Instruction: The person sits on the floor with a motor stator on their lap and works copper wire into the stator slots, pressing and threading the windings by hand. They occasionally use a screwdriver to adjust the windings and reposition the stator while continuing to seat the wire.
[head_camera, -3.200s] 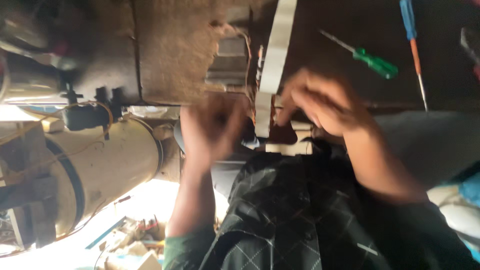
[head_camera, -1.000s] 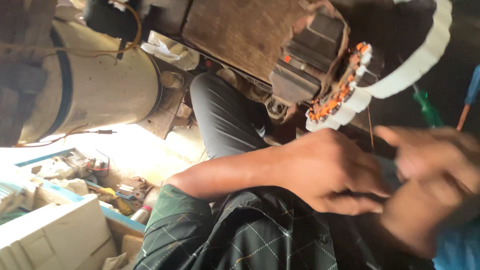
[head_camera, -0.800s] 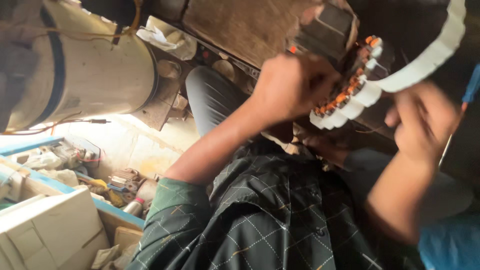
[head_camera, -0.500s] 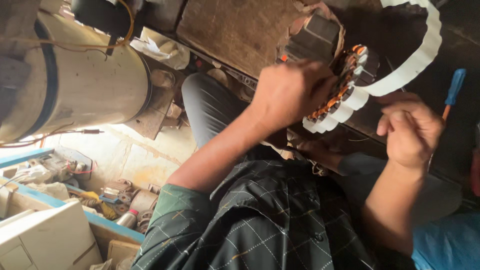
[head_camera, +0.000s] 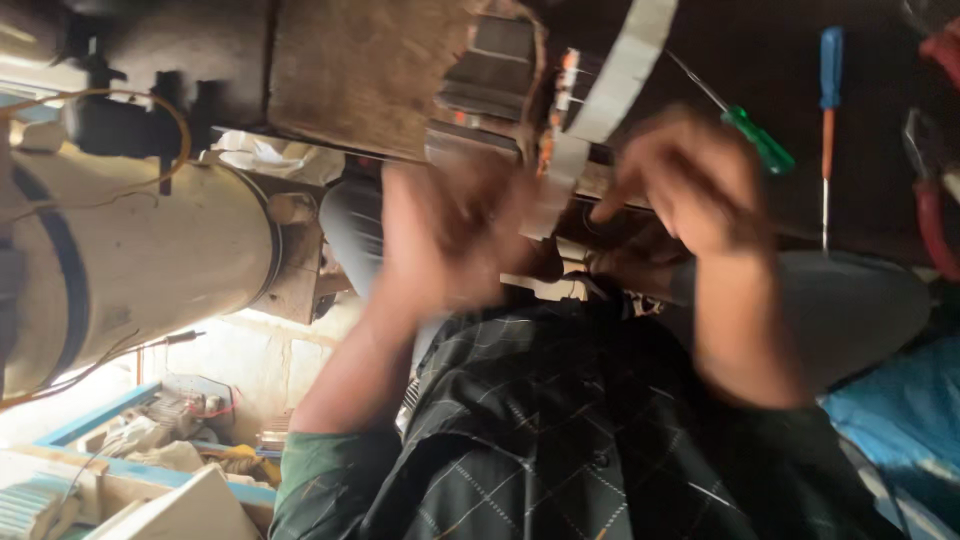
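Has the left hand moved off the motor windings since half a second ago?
Yes. The left hand, blurred, now sits below the stator's metal block, no longer up against the copper windings beside the white ring.

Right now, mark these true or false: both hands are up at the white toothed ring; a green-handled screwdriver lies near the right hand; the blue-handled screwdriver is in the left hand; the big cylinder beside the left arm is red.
1. Both hands are at the white toothed ring. True: left hand and right hand flank it, though motion blur hides the exact contact.
2. A green-handled screwdriver lies near the right hand. True.
3. The blue-handled screwdriver is in the left hand. False: it lies apart, beyond the right hand.
4. The big cylinder is red. False: it is cream-coloured with a dark band.
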